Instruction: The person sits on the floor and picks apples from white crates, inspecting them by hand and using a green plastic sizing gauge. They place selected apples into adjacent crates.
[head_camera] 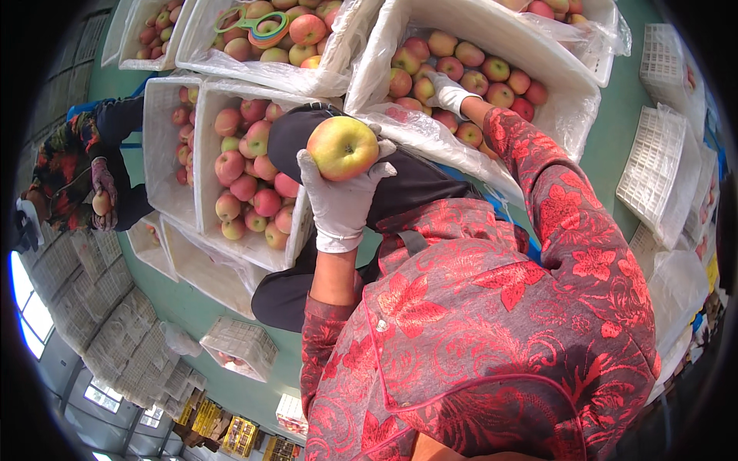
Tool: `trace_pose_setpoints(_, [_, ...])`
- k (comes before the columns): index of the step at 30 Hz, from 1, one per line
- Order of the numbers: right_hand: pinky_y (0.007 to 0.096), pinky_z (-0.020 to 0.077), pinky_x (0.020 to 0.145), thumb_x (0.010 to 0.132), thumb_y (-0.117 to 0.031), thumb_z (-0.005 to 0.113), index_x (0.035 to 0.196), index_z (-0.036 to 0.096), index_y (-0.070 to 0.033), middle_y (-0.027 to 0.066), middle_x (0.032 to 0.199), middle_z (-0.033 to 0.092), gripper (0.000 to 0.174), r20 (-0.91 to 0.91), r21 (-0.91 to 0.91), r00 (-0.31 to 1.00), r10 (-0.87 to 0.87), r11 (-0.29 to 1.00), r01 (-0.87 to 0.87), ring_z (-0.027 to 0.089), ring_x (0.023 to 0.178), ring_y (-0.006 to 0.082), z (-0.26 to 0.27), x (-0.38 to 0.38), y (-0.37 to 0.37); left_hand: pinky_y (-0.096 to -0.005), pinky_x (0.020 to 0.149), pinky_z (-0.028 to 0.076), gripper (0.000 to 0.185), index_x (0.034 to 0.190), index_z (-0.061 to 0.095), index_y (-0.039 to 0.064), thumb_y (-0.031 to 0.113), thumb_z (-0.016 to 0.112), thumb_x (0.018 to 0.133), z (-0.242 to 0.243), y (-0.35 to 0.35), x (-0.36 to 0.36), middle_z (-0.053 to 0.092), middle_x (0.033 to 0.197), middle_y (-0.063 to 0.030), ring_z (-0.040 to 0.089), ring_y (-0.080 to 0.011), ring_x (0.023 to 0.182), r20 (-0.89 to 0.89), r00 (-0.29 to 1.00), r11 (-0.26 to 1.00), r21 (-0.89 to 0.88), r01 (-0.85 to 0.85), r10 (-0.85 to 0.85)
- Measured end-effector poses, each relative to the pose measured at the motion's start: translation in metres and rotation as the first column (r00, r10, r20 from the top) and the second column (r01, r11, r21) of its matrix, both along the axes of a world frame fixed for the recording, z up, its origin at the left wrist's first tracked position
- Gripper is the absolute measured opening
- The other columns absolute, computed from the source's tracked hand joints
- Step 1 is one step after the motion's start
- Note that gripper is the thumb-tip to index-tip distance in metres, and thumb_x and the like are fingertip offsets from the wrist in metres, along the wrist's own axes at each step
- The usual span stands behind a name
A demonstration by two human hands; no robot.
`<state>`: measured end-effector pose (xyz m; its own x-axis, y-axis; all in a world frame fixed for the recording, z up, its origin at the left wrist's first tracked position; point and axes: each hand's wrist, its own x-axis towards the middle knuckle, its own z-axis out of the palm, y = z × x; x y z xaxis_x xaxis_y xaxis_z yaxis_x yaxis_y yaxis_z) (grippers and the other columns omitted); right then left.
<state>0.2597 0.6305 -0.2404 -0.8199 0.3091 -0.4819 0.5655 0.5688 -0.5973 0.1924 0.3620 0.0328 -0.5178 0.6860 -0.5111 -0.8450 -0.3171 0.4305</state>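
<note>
My left hand [340, 210], in a white glove, holds up a yellow-green apple [343, 148] with a red blush, one hollowed end facing me. My right hand [450, 95], also gloved, reaches into a white plastic crate [565, 124] with a clear film liner. It touches the red and yellow apples [474, 82] there; its fingertips are partly hidden, so whether it grips one is unclear. Left of my knee, another white crate [199, 155] contains reddish apples [243, 187]. Green, blue and orange fruit sizing rings [249, 23] lie on apples in a crate [253, 69] farther up.
On the left a co-worker [63, 167] sits with an apple [102, 203] in a gloved hand. Stacked white crates [654, 173] line the right side. More crates [239, 343] stand on the green floor [173, 305], and yellow crates [239, 435] are farther back.
</note>
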Motion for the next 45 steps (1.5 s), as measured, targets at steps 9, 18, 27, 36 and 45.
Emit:
trace_pose_setpoints(9, [0.0401, 0.0438, 0.101, 0.066, -0.029, 0.082, 0.137, 0.046, -0.003, 0.0263, 0.129, 0.054, 0.085, -0.038, -0.013, 0.999, 0.031, 0.999, -0.031, 0.052, 0.121, 0.0384, -0.003, 0.008, 0.014, -0.0473, 0.082, 0.053, 0.099, 0.14, 0.039, 0.0, 0.079, 0.048, 0.081, -0.004, 0.004, 0.002, 0.049, 0.136, -0.0257, 0.058, -0.0423, 0.111, -0.064, 0.998, 1.0, 0.025, 0.016, -0.014])
trace_pose_setpoints(18, [0.0359, 0.0432, 0.102, 0.073, -0.037, 0.081, 0.139, 0.046, -0.006, 0.0141, 0.128, 0.058, 0.081, -0.114, -0.395, 0.965, -0.234, 0.903, 0.172, 0.055, 0.12, 0.025, 0.066, 0.051, -0.002, -0.0422, 0.081, 0.051, 0.105, 0.14, 0.039, 0.0, 0.084, 0.043, 0.077, -0.001, 0.006, 0.004, 0.05, 0.134, -0.0237, 0.059, -0.0386, 0.106, -0.093, 0.995, 0.999, -0.047, 0.019, -0.024])
trace_pose_setpoints(27, [0.0344, 0.0418, 0.103, 0.076, -0.03, 0.077, 0.14, 0.044, -0.006, 0.0103, 0.126, 0.057, 0.075, -0.207, -0.603, 0.918, -0.337, 0.783, 0.152, 0.054, 0.118, 0.0204, 0.163, 0.047, -0.032, -0.0397, 0.078, 0.051, 0.101, 0.138, 0.041, 0.001, 0.084, 0.043, 0.079, 0.003, -0.016, 0.003, 0.052, 0.131, -0.0222, 0.059, -0.0358, 0.102, -0.082, 0.997, 0.997, 0.078, -0.004, 0.01])
trace_pose_setpoints(36, [0.0372, 0.049, 0.097, 0.083, -0.022, 0.075, 0.14, 0.04, -0.005, 0.0113, 0.129, 0.054, 0.069, -0.046, -0.98, 0.828, -0.558, 0.188, 0.072, 0.057, 0.115, 0.023, 0.189, 0.037, -0.051, -0.0422, 0.078, 0.055, 0.099, 0.142, 0.035, 0.001, 0.078, 0.049, 0.081, 0.002, -0.068, -0.013, 0.049, 0.133, -0.0243, 0.059, -0.0382, 0.104, -0.073, 0.986, 0.973, 0.186, -0.136, 0.152])
trace_pose_setpoints(45, [0.048, 0.0442, 0.105, 0.092, -0.034, 0.061, 0.142, 0.036, -0.006, 0.0157, 0.138, 0.046, 0.063, 0.132, -0.991, 0.834, -0.536, -0.087, 0.1, 0.048, 0.127, 0.0326, 0.187, 0.012, -0.055, -0.0489, 0.104, 0.04, 0.086, 0.143, 0.032, 0.003, 0.067, 0.048, 0.088, -0.014, -0.139, -0.057, 0.041, 0.142, -0.0242, 0.046, -0.039, 0.124, -0.188, 0.928, 0.929, -0.127, -0.346, 0.32])
